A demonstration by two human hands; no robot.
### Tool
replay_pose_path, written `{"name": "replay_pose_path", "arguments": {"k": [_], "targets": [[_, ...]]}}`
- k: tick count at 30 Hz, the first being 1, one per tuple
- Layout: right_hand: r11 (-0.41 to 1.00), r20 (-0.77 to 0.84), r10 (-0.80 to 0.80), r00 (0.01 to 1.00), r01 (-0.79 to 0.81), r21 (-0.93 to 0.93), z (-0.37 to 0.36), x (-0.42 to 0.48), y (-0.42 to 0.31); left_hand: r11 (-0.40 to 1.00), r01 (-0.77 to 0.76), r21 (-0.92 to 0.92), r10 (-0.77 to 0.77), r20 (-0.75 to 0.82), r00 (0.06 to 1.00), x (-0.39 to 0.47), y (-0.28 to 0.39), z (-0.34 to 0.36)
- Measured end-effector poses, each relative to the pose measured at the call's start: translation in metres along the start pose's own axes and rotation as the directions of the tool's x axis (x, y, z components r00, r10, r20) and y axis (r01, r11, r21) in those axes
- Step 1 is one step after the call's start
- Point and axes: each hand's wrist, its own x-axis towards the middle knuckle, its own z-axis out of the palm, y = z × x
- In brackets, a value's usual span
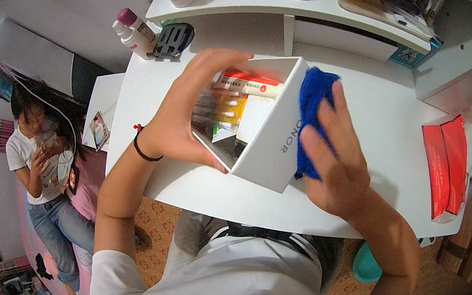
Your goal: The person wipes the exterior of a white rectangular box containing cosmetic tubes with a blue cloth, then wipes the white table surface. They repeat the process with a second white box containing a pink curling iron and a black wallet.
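Note:
A white Honor cardboard box (269, 139) is held tilted above the white desk, its open side turned to the left. My left hand (186, 105) grips the box by its open edges, thumb low and fingers high. Inside lie cotton swabs (231, 110), a red and cream tube or packet (251, 85) and other small items, partly blurred. My right hand (335, 151) presses a blue cloth (318, 95) flat against the outer side of the box. The cloth covers part of the lettering there.
On the desk (382, 126), a red packet of tissues (443, 167) lies at the right; a black slotted holder (174, 41) and pump bottles (132, 39) stand at the back left. Behind runs a raised shelf (242, 4) with bottles. A person (48, 152) sits at the far left.

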Motion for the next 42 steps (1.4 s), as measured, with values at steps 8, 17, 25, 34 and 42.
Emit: {"name": "replay_pose_path", "arguments": {"k": [8, 17, 25, 34, 42], "targets": [[0.932, 0.097, -0.334, 0.938, 0.344, -0.114, 0.002, -0.006, -0.023, 0.999, -0.004, 0.036, 0.002, 0.039, 0.999, 0.004, 0.01, -0.005], [0.977, -0.058, 0.211, 0.976, -0.209, 0.037, -0.007, 0.006, 0.001, 0.994, -0.094, 0.056, 0.09, 0.075, 0.993, 0.008, 0.011, -0.007], [0.536, 0.373, 0.647, 0.665, -0.745, 0.398, -0.024, 0.02, -0.001, 0.968, -0.143, 0.208, 0.118, 0.127, 0.985, 0.009, 0.009, -0.013], [0.441, 0.462, 0.643, 0.611, -0.789, 0.429, -0.021, 0.016, 0.003, 0.736, -0.355, 0.577, 0.243, 0.264, 0.933, 0.004, 0.001, -0.014], [0.33, 0.602, 0.654, 0.458, -0.889, 0.318, -0.029, 0.026, 0.001, 0.742, -0.392, 0.545, 0.268, 0.295, 0.917, 0.003, -0.008, -0.014]]}}
